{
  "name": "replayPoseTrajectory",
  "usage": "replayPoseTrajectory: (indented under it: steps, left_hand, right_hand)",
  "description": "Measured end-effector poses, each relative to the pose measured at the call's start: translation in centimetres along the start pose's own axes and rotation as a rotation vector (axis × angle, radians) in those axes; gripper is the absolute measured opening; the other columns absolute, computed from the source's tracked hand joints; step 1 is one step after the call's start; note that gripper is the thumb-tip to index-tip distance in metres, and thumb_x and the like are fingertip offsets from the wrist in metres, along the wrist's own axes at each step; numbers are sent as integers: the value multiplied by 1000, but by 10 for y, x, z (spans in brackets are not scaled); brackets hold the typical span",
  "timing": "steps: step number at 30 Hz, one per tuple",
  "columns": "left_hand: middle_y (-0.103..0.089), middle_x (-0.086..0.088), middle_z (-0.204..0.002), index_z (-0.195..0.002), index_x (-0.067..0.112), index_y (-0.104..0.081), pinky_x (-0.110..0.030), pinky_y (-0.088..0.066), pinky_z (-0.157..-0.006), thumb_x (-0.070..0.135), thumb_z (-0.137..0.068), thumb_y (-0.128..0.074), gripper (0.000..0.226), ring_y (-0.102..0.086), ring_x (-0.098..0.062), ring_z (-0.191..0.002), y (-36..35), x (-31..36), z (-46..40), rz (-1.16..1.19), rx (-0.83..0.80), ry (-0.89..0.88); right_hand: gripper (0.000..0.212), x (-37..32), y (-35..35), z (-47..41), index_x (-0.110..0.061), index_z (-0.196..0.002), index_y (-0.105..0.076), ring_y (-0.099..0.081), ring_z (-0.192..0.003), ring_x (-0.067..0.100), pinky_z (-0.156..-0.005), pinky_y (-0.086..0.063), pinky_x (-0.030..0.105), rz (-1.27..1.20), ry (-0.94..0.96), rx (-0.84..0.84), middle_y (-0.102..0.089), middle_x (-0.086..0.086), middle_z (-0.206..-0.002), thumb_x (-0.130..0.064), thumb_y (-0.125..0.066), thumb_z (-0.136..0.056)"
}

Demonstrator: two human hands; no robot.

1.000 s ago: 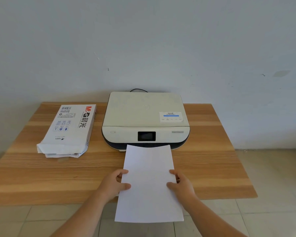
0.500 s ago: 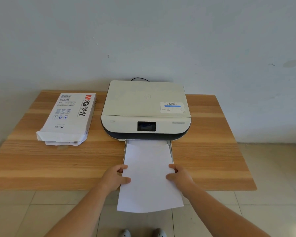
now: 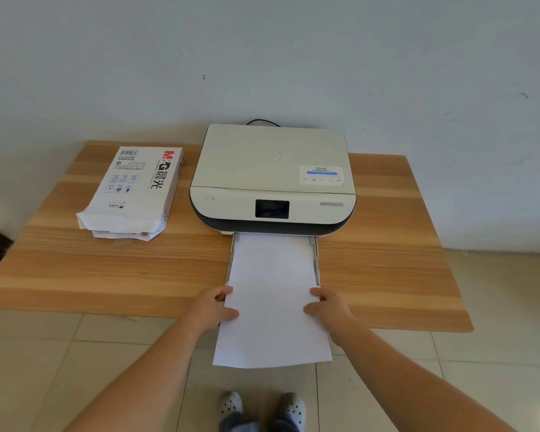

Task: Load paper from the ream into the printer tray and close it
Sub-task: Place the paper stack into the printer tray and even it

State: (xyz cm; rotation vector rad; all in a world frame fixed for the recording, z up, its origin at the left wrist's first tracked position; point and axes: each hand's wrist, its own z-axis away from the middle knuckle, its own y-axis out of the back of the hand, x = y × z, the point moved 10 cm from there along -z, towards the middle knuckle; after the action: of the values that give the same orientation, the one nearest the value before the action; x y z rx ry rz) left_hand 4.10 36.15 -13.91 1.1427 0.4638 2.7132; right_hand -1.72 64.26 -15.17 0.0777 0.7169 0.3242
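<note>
A white printer (image 3: 272, 169) with a dark front screen sits at the back middle of the wooden table (image 3: 387, 269). Its paper tray (image 3: 316, 260) is pulled out toward me. A stack of white paper (image 3: 273, 291) lies with its far end in the tray and its near end hanging past the table edge. My left hand (image 3: 211, 307) pinches the stack's left edge, thumb on top. My right hand (image 3: 329, 308) pinches the right edge the same way. The opened paper ream (image 3: 134, 190) lies on the table to the left of the printer.
A pale wall stands right behind the table, with a black cable (image 3: 262, 122) behind the printer. Tiled floor (image 3: 496, 307) lies in front and to the right. My feet in white clogs (image 3: 262, 408) stand below the paper.
The paper stack has moved forward, its far end sliding deeper into the pulled-out tray. Both hands moved forward with it. The camera has tilted down, so my feet now show.
</note>
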Motion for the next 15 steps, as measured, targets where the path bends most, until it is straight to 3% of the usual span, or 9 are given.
replayPoseTrajectory:
  steps: [4, 10, 15]
  left_hand:
    - [-55, -6, -124, -128, 19, -56, -39, -47, -99, 8, -70, -81, 64, -55, -21, -113, -2, -5, 3, -4, 59, 13]
    - [-54, -8, -127, -130, 14, -55, -32, -45, -97, 6, -73, -78, 62, -52, -20, -115, -7, -7, 2, -25, 76, 31]
    - [-52, -10, -132, -132, 14, -53, -37, -44, -102, 8, -75, -78, 62, -50, -23, -121, -8, -4, -2, -40, 66, 49]
  right_hand:
    - [56, 11, 2, -1, -13, -135, -50, -64, -94, 30, -88, -55, 45, -22, -41, 20, -55, 6, -108, 1, -64, -83]
    - [57, 12, 3, -2, -14, -136, -49, -64, -95, 30, -87, -55, 43, -3, -40, 33, -52, 12, -130, 2, -64, -83]
    - [57, 5, 3, -4, -13, -137, -48, -63, -90, 28, -84, -55, 39, 37, -45, 23, -51, 7, -107, 1, -64, -85]
